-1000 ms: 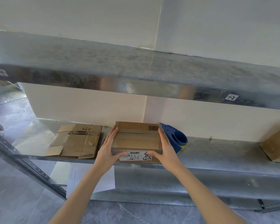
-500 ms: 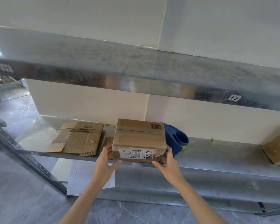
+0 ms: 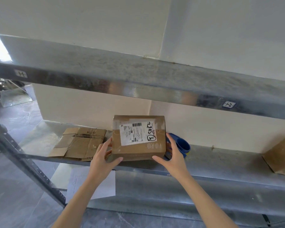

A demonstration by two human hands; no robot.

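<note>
Though dulled by scuffs on top, mirror-bright along its folded front lip: upper shelf point(image 3: 138, 76) of galvanized sheet steel, spanning 9 to 3 o'clock, with a small white tag point(image 3: 21, 74) marked H at 9 o'clock. Below, at 8 o'clock, a slanted grey steel upright point(image 3: 28, 163), punched with a row of small holes. Beneath that, a glossy veined stone floor point(image 3: 15, 195), with a flat white paper sheet point(image 3: 92, 183) at 7 o'clock.

At 8 o'clock on the lower shelf point(image 3: 220, 160), also mottled grey sheet metal: flattened cardboard point(image 3: 79, 143), brown, creased, flaps splayed, corrugated edge showing in front.

Just right of it, left hand point(image 3: 102, 159) curled round the lower left corner of the cardboard box point(image 3: 138, 150), thumb across the bottom front edge, fingers up the left side. Box near centre toward 6 o'clock, over the front lip of the lower shelf, tipped up, broad face toward the camera; rectangular, smooth brown board, clear tape glinting across the top, white shipping label point(image 3: 137, 133) with barcode and black marker scrawl. Resting on the shelf or lifted clear: cannot tell. Right hand point(image 3: 173, 155) clasping the lower right corner, thumb at the bottom edge, fingers up the right side.

Behind that hand, at 4 o'clock, a blue plastic piece point(image 3: 183, 146), rounded, hollow like a ring. At 3 o'clock, a second tag point(image 3: 229, 104) on the upper lip. Far right at 4 o'clock, another brown carton point(image 3: 281, 157), matte, corner forward, cut off by the frame edge.
</note>
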